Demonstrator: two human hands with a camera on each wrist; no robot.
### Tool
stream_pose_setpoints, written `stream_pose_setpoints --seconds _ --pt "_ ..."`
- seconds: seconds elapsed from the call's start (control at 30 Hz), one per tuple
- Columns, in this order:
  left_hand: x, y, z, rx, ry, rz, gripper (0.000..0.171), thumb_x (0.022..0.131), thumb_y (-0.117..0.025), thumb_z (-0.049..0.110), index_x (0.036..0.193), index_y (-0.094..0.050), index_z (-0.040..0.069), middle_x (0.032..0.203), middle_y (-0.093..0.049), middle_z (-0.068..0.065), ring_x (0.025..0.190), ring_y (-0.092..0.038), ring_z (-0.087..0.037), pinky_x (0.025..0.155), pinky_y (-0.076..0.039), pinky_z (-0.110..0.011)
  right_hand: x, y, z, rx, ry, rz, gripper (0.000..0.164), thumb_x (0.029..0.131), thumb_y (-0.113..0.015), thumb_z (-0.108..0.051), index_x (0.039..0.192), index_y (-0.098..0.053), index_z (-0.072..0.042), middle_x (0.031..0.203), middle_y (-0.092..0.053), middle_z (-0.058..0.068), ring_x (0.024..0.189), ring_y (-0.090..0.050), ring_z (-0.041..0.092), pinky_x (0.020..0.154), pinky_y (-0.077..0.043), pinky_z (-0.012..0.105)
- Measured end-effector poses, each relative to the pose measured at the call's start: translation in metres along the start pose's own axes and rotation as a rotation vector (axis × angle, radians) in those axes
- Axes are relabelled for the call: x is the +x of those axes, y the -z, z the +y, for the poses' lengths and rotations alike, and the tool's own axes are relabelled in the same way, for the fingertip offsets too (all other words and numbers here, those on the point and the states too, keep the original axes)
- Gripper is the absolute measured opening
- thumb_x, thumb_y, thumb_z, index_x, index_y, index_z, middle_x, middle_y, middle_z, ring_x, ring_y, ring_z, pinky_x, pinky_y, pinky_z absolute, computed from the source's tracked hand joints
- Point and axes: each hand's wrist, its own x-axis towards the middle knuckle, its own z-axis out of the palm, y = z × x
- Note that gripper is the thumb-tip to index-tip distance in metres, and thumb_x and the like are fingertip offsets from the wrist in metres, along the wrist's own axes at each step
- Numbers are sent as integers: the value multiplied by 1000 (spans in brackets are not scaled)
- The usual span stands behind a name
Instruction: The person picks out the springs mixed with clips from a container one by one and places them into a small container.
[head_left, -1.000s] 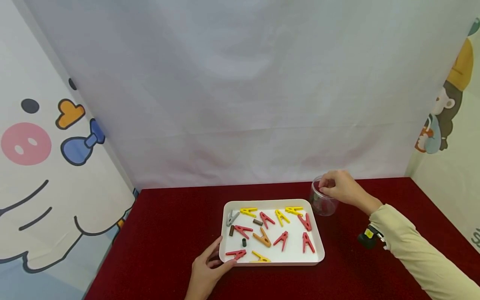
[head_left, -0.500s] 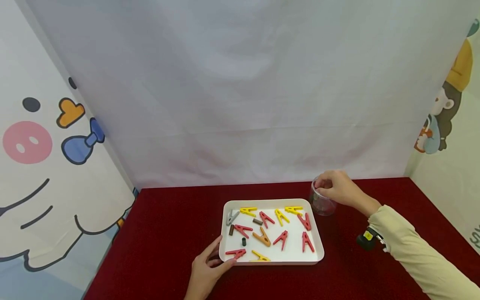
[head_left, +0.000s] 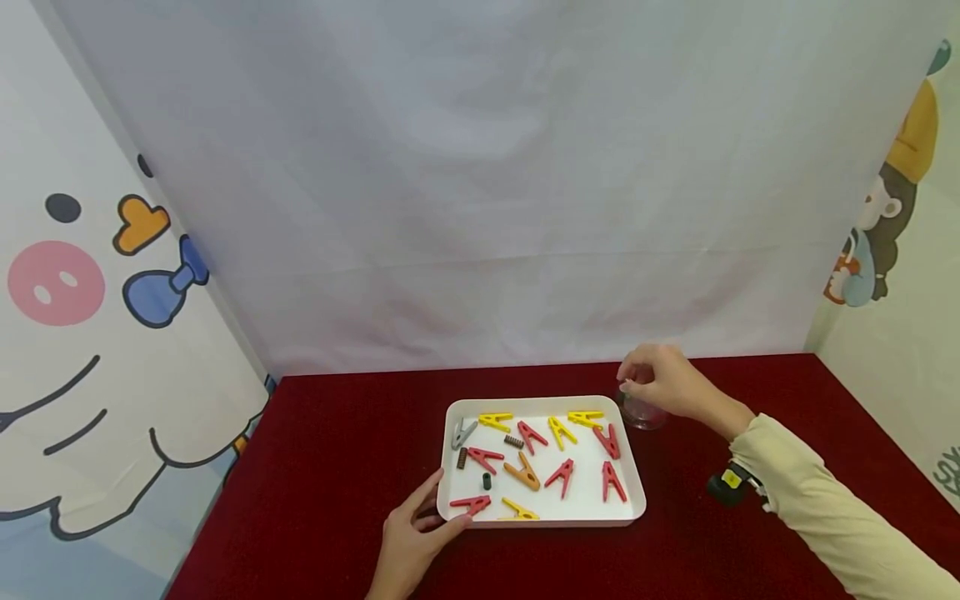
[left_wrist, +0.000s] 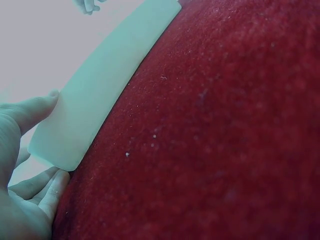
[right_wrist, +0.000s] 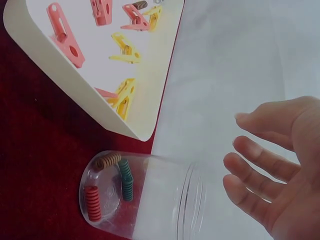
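Dotting tray [head_left: 555,524] — clips [head_left: 530,478], springs [head_left: 513,442] — jar [right_wrist: 157,200] beside, curtain [head_left: 480,208] behind

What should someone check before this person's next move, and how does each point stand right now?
1. White tray steadied: ok, the left hand holds its near-left corner.
2. Right hand unloaded: ok, nothing shows between its fingers.
3. Clear jar upright: ok, it stands beside the tray, with a red spring among those inside.
4. Tray free of springs: not ok, a dark spring and a brown spring lie there.
5. Clips kept out of the jar: ok, none shows inside.
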Motion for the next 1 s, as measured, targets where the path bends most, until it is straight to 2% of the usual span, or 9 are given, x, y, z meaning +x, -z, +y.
stream_pose_setpoints --seconds 0.33,0.57,0.73,1.0 --pt "0 1 -1 -10 -2 -6 73 69 -85 29 134 -56 16 119 -62 -12 101 -60 -19 76 -51 -23 -1 -6 -10 1 -4 -29 10 79 -71 -1 84 -69 -9 79 -61 -2 67 -52 11 57 -46 27" --pt "0 1 0 -24 3 -11 73 69 -86 28 134 -55 15 120 -61 -13 101 -59 -21 76 -51 -22 0 -11 -17 -51 51 -22 9 77 -74 -4 82 -70 -11 76 -61 -7 67 -54 9 60 -45 28" --pt "0 1 0 -14 2 -15 73 70 -85 29 134 -55 15 122 -60 -12 102 -59 -21 76 -51 -22 1 -16 -21 -8 42 -71 10 80 -72 -3 84 -68 -11 76 -60 -6 68 -55 9 60 -48 26" --pt "0 2 0 -32 -10 -24 72 70 -85 27 134 -55 15 122 -60 -13 102 -59 -21 76 -51 -23 2 -18 -27 19 67 -93 11 80 -72 -3 85 -67 -11 73 -58 -6 64 -53 9 55 -47 25"
